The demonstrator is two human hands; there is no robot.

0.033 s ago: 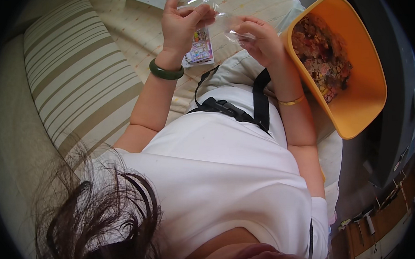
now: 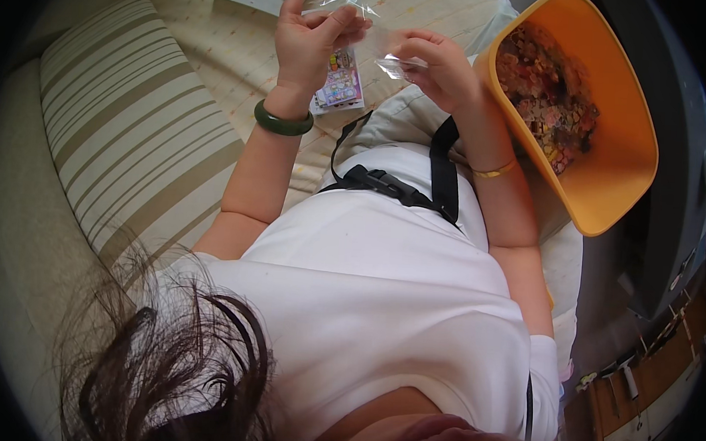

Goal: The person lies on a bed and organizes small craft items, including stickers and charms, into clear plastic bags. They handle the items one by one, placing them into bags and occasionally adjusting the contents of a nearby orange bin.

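Fingers [image 2: 337, 26] of left hand [image 2: 302, 54] and right hand [image 2: 447, 72] pinched clear plastic film [image 2: 393, 68].
It showed between them, above the patterned cloth [image 2: 428, 9], inward of the cloth's right edge.

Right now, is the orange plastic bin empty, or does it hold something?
Partly filled: a heap of small multicoloured pieces lies inside the orange plastic bin, with bare inner wall showing beside it.
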